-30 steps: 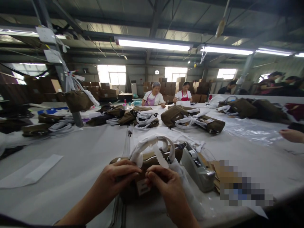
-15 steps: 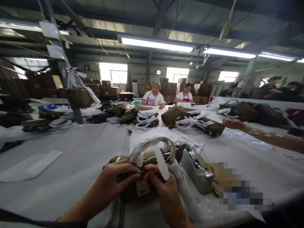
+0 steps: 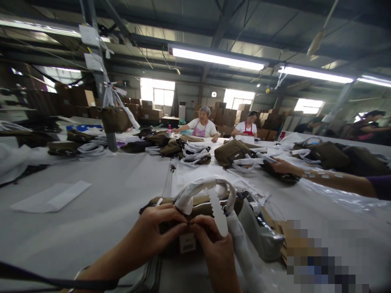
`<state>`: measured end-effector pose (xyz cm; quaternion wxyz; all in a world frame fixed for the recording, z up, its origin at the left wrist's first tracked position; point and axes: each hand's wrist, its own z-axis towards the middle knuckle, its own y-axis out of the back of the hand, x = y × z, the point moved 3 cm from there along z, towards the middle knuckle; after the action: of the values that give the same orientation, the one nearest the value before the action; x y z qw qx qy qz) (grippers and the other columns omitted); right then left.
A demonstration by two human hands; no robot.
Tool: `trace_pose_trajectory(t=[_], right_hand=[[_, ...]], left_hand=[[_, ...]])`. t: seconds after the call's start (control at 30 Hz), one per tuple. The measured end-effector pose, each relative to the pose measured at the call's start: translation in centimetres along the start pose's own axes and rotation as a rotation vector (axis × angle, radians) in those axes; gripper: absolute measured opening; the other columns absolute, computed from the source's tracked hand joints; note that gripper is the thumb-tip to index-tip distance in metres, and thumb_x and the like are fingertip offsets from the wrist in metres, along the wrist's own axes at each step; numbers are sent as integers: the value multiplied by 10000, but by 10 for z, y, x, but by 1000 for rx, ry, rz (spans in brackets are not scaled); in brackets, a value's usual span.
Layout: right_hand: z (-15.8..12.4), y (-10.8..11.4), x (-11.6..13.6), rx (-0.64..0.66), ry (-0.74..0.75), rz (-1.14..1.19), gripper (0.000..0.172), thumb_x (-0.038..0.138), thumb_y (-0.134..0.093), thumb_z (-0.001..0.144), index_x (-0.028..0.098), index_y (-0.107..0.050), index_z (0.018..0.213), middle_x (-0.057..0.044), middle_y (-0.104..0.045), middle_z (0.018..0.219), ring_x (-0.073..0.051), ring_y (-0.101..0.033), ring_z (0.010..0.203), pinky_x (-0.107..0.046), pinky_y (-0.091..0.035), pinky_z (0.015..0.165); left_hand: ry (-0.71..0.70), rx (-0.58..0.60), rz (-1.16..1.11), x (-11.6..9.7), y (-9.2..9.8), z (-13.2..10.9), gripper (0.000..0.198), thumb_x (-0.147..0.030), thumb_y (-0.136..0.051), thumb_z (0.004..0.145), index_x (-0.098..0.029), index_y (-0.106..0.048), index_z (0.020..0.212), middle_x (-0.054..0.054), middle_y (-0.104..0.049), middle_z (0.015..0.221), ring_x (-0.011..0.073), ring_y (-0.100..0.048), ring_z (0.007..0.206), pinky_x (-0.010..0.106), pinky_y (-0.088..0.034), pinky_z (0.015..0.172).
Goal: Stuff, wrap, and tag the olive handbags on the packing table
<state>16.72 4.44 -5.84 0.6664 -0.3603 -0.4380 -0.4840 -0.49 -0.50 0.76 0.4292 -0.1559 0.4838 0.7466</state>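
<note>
Since a second ago a co-worker's arm (image 3: 324, 179) has reached in beyond the grey tape dispenser (image 3: 259, 232). Left of it, your left hand (image 3: 155, 232) and right hand (image 3: 214, 248) both pinch the olive fabric handbag (image 3: 195, 205), lying crosswise

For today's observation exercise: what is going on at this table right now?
The person's left hand and right hand both pinch at a brown bag with white-wrapped handles, beside its paper tag. A tape dispenser stands to the right. A co-worker's arm reaches to another bag farther along the table.
</note>
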Motion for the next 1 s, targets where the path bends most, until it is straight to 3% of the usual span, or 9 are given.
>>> trace_pose_trajectory(t=[0.23,0.63,1.0], right_hand=[[-4,-2,5,-46,159,-135,40,233,-730,855,235,-770,852,-8,-763,813,-159,-716,769,-185,-575,724],[-3,-4,13,-71,240,-145,70,174,-723,852,237,-754,849,25,-763,778,-122,-731,709,-118,-575,675],[-4,-4,8,-70,279,-229,73,176,-710,867,241,-740,879,26,-757,818,-123,-723,763,-132,-564,719]], left_hand=[[-24,-22,36,-2,1,-2,93,-188,-672,902,-231,-749,870,-25,-704,813,104,-639,752,195,-450,680],[19,-13,49,1,0,-3,93,-185,-668,892,-222,-741,848,-20,-696,807,109,-631,752,200,-454,674],[20,-10,43,-1,-1,-4,93,-183,-668,893,-217,-739,843,-21,-685,792,104,-625,738,200,-444,662]])
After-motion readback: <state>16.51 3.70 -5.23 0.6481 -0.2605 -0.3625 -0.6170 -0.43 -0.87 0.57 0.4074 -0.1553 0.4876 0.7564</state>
